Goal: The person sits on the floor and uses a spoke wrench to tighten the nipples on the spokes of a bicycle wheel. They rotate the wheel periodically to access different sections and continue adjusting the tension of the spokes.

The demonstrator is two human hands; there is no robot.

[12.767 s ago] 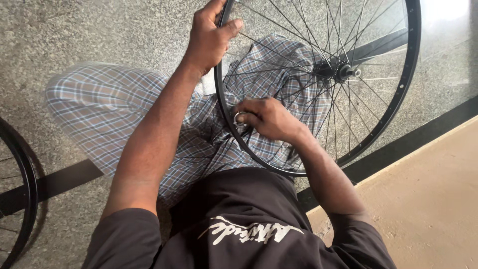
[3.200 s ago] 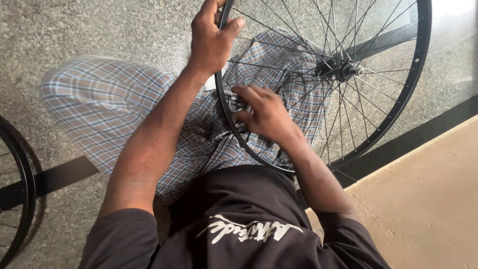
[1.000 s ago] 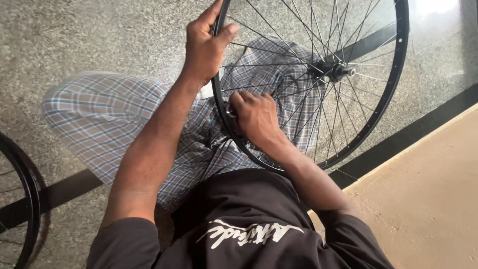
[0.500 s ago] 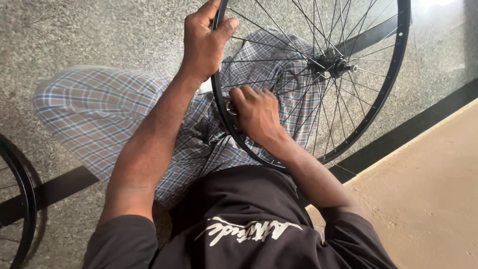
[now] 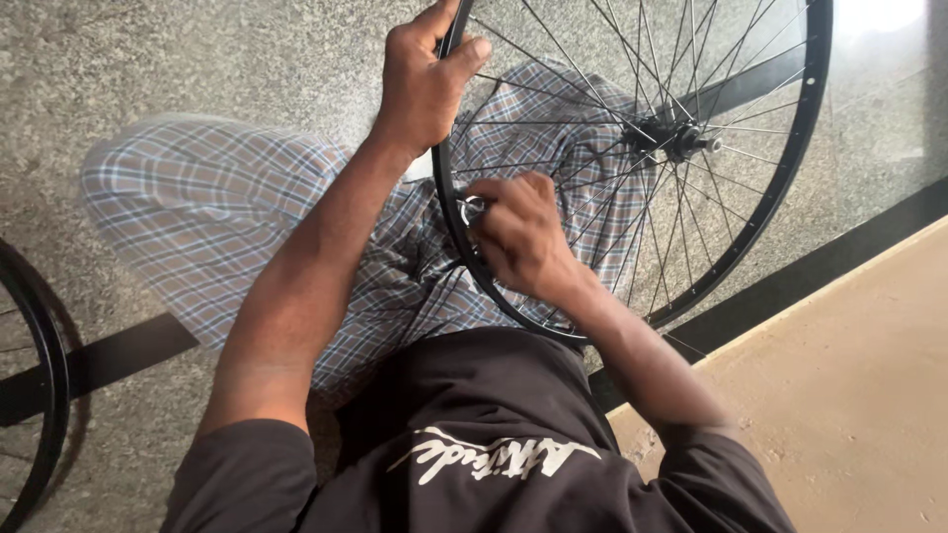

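Daylight, soft and fairly bright, w/ a blown-out white glare patch (image 5: 889,15) far up and right of the grip, so light comes from that side. Speckled floor (image 5: 197,59) is evenly lit, no hard shadows; only a faint soft shadow beside the second rim (image 5: 49,365), well left of the grip. Dark shirt (image 5: 494,424) below the grip is underexposed, folds barely readable. Focus is decent at the grip: left hand (image 5: 425,84) on the wheel rim (image 5: 790,158) and right hand (image 5: 518,232) are crisp enough, spokes sharp. Plaid cloth (image 5: 197,207) left of the grip looks slightly smeared at its outer edge, mild motion blur. Slight wide-angle bend near frame edges.
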